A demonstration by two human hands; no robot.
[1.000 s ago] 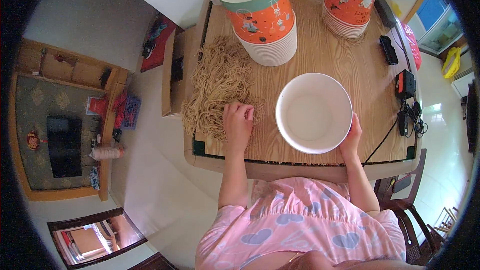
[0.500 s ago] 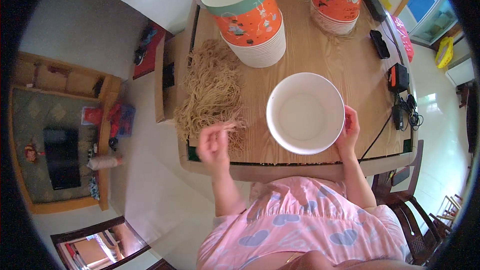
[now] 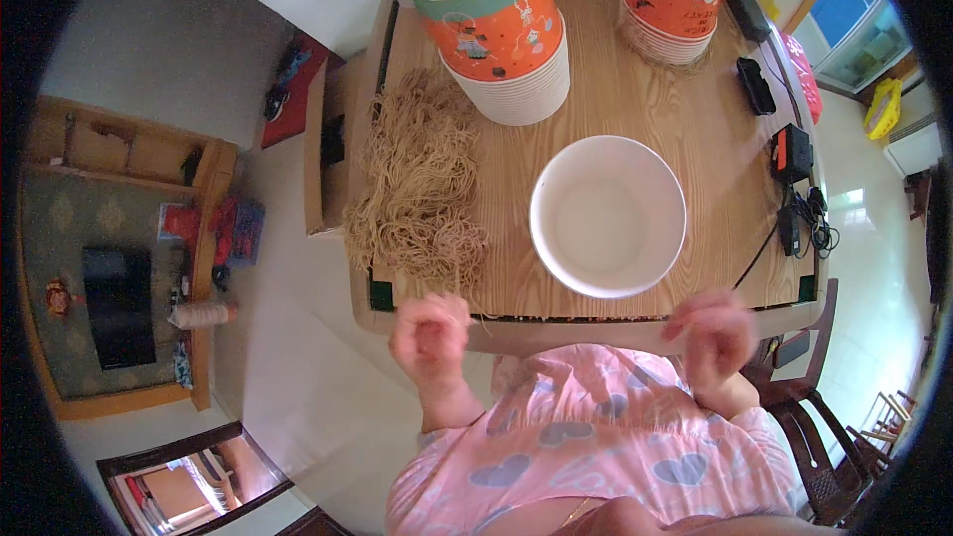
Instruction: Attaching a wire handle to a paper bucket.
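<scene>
A white paper tub stands upright near the front of the wooden table, its open top facing me and its inside bare. To its left lies a loose heap of tan twine. My left hand is at the table's front edge, just below the heap. Its fingers are curled closed, and a thin strand of twine seems to run down to them. My right hand is off the tub, near the front edge. It is blurred, with its fingers partly stretched and nothing visible in them.
Behind the heap stands a tall stack of nested tubs, the top one orange and green. A second stack sits at the far right. Along the right edge lie a black case, an orange-black box and a coiled cable.
My right hand has let go of the tub's rim and come down toward me. My left hand has drawn back from the twine heap to the table's edge.
</scene>
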